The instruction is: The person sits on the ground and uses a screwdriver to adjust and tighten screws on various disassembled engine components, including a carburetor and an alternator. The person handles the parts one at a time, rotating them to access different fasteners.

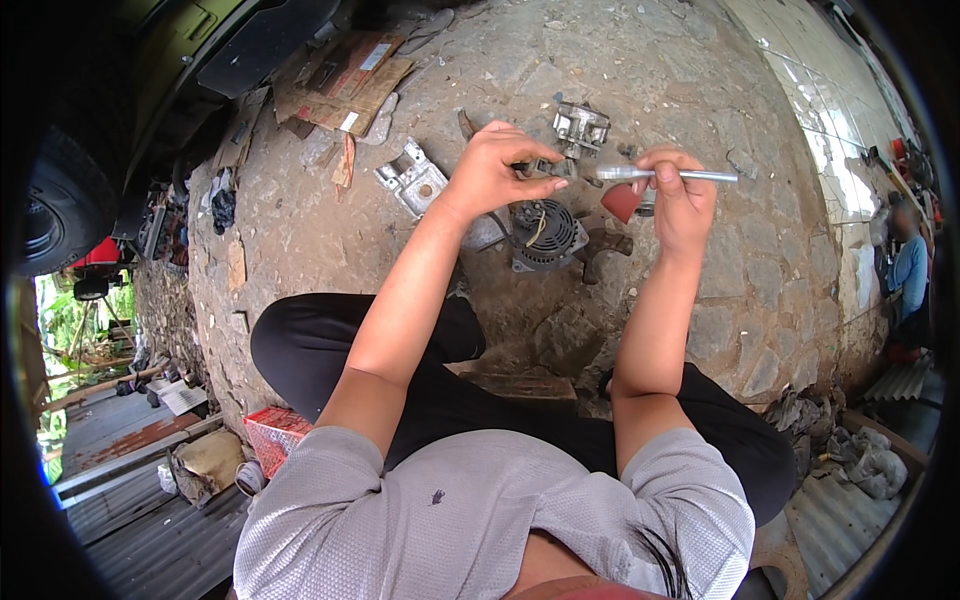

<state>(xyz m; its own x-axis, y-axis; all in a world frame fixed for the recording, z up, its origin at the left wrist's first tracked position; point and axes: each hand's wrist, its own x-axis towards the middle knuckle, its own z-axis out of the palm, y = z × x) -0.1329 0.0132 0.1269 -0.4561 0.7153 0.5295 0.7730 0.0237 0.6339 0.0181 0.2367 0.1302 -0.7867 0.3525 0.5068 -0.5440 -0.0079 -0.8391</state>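
Silver rod (pixel 712 176) lies crosswise in the upraised right hand (pixel 683 200).

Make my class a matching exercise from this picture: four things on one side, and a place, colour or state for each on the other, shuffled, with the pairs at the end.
Things
1. Metal rod
2. Alternator-like part
3. Cardboard
4. Boxy container

Descriptions
A. Lying at the picture's upper left
B. Held in the right hand
C. Red, at the picture's lower left
D. Dark, with a round slotted face

Pairs: 1-B, 2-D, 3-A, 4-C
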